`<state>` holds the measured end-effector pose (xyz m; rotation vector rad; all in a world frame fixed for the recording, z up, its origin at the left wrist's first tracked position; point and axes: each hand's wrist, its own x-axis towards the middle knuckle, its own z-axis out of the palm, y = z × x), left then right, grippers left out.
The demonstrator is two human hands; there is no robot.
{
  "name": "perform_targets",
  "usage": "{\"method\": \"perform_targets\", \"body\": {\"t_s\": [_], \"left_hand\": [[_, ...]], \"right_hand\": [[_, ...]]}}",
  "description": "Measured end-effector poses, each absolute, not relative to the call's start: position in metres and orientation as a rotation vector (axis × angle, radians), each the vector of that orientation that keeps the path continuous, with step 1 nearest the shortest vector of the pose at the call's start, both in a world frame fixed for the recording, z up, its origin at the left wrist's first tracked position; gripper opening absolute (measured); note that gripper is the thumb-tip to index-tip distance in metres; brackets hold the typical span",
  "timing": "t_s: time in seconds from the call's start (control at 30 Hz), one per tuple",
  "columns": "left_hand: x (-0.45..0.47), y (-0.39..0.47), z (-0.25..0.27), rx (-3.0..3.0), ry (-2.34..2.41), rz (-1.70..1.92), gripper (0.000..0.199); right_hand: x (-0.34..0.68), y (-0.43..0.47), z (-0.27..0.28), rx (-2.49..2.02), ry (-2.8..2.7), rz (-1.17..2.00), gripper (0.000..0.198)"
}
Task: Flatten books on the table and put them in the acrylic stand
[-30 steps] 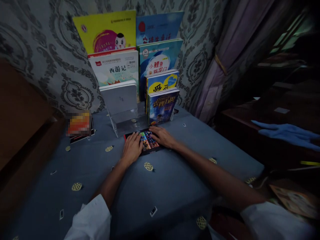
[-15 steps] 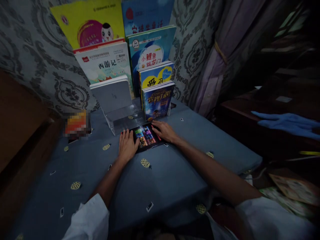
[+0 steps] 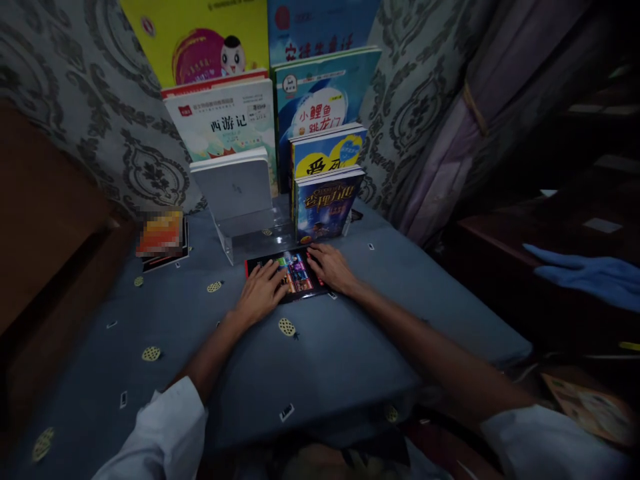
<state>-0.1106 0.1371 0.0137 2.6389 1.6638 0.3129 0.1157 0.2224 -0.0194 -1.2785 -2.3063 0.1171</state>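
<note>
In the head view I see one dark booklet (image 3: 300, 272) flat on the table (image 3: 350, 353), just before one clear stand (image 3: 250, 248). My left hand (image 3: 263, 291) and right hand (image 3: 331, 268) rest flat on it, fingers loosely spread, gripping nothing. I judge it light, bendy, slippery; I'd pinch its short ends. Seven book covers (image 3: 327, 208) face me, though dimness may hide more.

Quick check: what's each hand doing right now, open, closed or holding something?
Left hand: open, fingers spread on the left part of the dark book, no grip visible.
Right hand: open, fingers over the book's right end, no grip visible.
</note>
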Motion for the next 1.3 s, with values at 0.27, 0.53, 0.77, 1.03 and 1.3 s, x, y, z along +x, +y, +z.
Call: {"method": "perform_targets", "body": {"t_s": [0.27, 0.53, 0.77, 1.03, 1.3], "left_hand": [[-0.106, 0.124, 0.024, 2.759, 1.501, 0.251, 0.06], [-0.095, 0.118, 0.014, 3.15, 1.418, 0.214, 0.039], [-0.09, 0.12, 0.024, 3.2, 1.458, 0.22, 0.028], [-0.078, 0.122, 0.045, 2.904, 1.649, -0.08, 0.026], [-0.058, 0.115, 0.065, 2.612, 1.84, -0.258, 0.025]], "right_hand": [[0.124, 0.223, -0.019, -1.228, -2.363, 0.233, 0.046], [0.139, 0.203, -0.018, -0.959, -2.338, 0.269, 0.039], [0.157, 0.192, -0.008, -0.721, -2.415, 0.494, 0.041], [0.156, 0.205, -0.001, -0.84, -2.262, 0.716, 0.029], [0.156, 0.202, 0.006, -0.928, -2.114, 0.906, 0.042]]}}
